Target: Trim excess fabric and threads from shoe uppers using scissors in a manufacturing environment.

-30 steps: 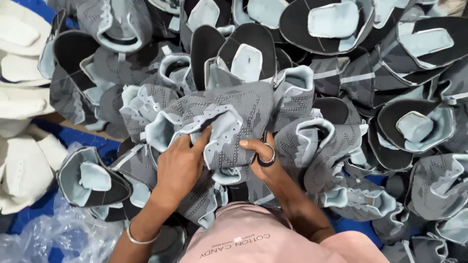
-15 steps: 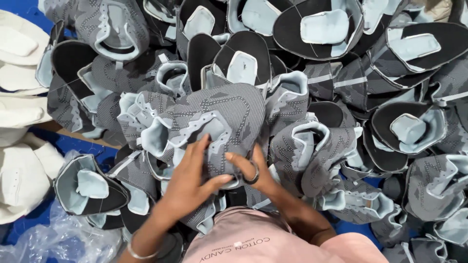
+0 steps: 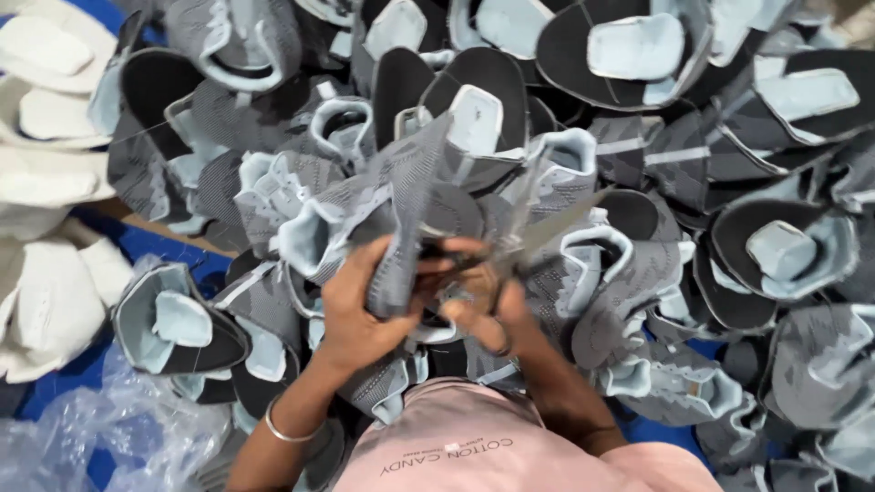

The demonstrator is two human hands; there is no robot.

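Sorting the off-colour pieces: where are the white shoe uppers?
In the head view, the white shoe uppers are stacked along the left edge, beside the grey shoe uppers, above the crumpled clear plastic.

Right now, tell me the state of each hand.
Left hand: closed on the grey shoe upper.
Right hand: closed on scissors.

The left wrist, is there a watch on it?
No: the left hand, which grips a grey knitted shoe upper, has only a thin plain metal bangle around its wrist.
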